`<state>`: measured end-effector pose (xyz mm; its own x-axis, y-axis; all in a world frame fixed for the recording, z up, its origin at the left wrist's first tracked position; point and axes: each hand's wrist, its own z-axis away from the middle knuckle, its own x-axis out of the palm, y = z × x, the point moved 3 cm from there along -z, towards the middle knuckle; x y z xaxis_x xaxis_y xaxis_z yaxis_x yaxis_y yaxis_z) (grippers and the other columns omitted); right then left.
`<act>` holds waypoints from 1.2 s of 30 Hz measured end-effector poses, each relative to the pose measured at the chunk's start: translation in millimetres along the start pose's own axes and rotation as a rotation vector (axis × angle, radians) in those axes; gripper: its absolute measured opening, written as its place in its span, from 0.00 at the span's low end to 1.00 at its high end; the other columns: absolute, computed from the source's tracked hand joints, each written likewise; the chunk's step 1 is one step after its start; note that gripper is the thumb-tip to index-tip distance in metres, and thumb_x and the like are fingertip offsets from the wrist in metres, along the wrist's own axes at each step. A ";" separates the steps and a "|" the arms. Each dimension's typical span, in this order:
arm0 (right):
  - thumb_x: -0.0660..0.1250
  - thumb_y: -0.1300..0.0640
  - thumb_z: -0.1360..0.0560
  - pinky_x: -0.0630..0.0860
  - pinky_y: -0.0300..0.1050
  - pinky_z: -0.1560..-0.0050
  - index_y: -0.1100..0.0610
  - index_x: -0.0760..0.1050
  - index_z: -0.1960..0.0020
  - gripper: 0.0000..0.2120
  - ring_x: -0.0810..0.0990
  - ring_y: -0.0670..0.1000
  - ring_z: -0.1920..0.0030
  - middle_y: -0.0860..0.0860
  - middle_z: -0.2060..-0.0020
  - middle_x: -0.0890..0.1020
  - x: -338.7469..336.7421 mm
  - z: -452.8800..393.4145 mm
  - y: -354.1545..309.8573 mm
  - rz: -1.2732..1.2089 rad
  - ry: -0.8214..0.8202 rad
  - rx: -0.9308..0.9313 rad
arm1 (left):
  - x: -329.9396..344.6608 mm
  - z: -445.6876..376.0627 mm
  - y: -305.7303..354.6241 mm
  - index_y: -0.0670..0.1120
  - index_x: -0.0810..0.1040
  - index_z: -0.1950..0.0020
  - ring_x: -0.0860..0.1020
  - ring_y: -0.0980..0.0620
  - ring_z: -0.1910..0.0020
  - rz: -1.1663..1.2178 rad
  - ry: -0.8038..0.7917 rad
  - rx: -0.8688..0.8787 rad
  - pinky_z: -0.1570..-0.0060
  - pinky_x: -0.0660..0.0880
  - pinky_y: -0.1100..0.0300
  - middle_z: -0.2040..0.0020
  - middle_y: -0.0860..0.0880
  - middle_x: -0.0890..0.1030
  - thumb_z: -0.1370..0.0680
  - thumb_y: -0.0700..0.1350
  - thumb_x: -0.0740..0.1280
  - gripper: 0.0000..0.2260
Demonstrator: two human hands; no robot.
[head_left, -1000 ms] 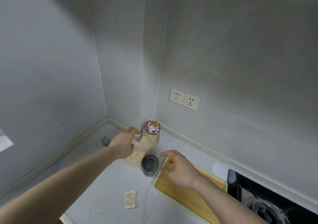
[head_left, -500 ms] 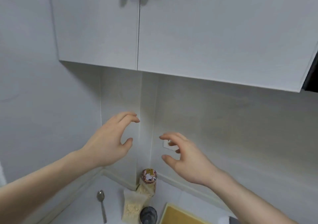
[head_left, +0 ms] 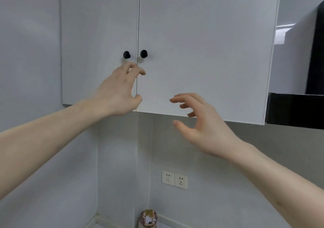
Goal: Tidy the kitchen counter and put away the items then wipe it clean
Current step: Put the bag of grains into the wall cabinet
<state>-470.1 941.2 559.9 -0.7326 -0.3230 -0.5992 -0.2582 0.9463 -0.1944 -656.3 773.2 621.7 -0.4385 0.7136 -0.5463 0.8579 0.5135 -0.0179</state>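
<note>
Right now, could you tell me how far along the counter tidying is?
Early. Nothing looks put away: the jar stands in the corner. In hand: both cabinet doors are shut, the left hand empty below the knobs, the right hand empty too. Left: storing, wiping.

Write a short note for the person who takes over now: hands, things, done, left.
Left hand: empty, fingers loosely curled just under the left knob, no grip yet.
Right hand: empty, open, lower, in front of the right door.
Both doors are closed. The right knob is untouched.
Only a jar lid shows at the bottom edge; the counter is out of view.
Done: nothing visible. Left: open the cupboard, put items away, wipe.
</note>
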 end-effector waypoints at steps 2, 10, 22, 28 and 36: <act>0.70 0.54 0.23 0.74 0.42 0.38 0.43 0.71 0.31 0.22 0.73 0.40 0.37 0.34 0.34 0.70 -13.8 -6.7 0.6 0.041 0.041 -0.004 | -5.3 -23.9 5.5 0.53 0.66 0.27 0.69 0.48 0.32 -0.054 0.015 0.006 0.46 0.76 0.49 0.28 0.54 0.62 0.28 0.46 0.69 0.29; 0.69 0.56 0.25 0.65 0.39 0.31 0.45 0.71 0.30 0.24 0.67 0.43 0.27 0.40 0.27 0.67 -53.0 -13.3 23.7 0.226 0.143 0.015 | -1.1 -86.8 8.7 0.51 0.62 0.24 0.69 0.40 0.34 -0.197 -0.062 -0.038 0.46 0.74 0.48 0.26 0.47 0.59 0.28 0.48 0.70 0.34; 0.70 0.56 0.26 0.52 0.54 0.20 0.48 0.68 0.26 0.29 0.52 0.52 0.19 0.48 0.20 0.59 -58.5 -21.6 65.0 0.417 0.128 0.038 | 5.1 -109.3 7.0 0.44 0.67 0.39 0.73 0.41 0.44 -0.239 -0.057 -0.085 0.54 0.71 0.50 0.39 0.44 0.70 0.28 0.40 0.68 0.19; 0.68 0.53 0.28 0.41 0.59 0.20 0.48 0.62 0.22 0.36 0.44 0.56 0.18 0.51 0.18 0.52 -27.7 -21.9 61.0 0.567 0.061 0.044 | 2.5 -105.9 10.7 0.45 0.68 0.42 0.73 0.42 0.49 -0.195 0.014 -0.139 0.54 0.68 0.51 0.41 0.44 0.72 0.29 0.38 0.66 0.17; 0.65 0.52 0.27 0.43 0.61 0.20 0.45 0.58 0.20 0.36 0.41 0.53 0.18 0.48 0.18 0.49 7.9 -14.3 21.4 0.472 0.043 0.069 | -33.8 -80.6 11.2 0.48 0.66 0.48 0.69 0.46 0.55 -0.192 0.105 -0.096 0.51 0.66 0.52 0.46 0.47 0.74 0.31 0.37 0.64 0.15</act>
<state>-490.5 958.8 562.2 -0.7856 0.1431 -0.6020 0.1500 0.9879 0.0391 -653.4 793.2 707.4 -0.6212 0.6412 -0.4505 0.7285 0.6844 -0.0304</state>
